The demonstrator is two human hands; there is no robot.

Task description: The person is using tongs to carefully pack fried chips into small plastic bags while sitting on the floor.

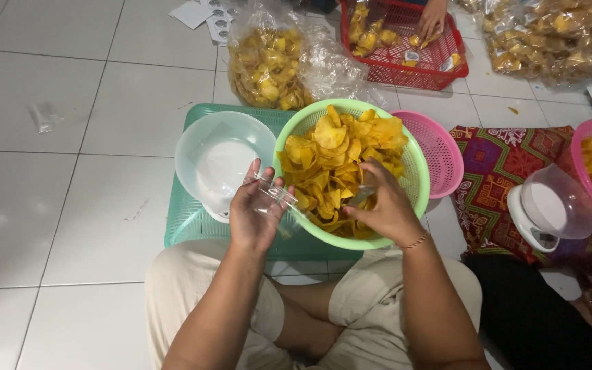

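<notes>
Your left hand [255, 212] is closed around a small clear plastic bag [277, 195], held at the left rim of the green basket [416, 179] full of yellow chips [334, 164]. Your right hand [385, 209] reaches into the chips at the near edge, fingers curled over them. The basket rests on a teal tray [186, 226], beside a clear bowl [217, 161].

The person wears light beige fabric trousers [371, 301], loose-cut, with soft folds across both thighs and the legs rolled or cut short at the knee. Both forearms are bare, with no sleeves in view. The left hand [255, 212] carries no jewellery. The right hand [385, 209] has a thin gold-coloured chain bracelet [416, 241] at the wrist.
</notes>
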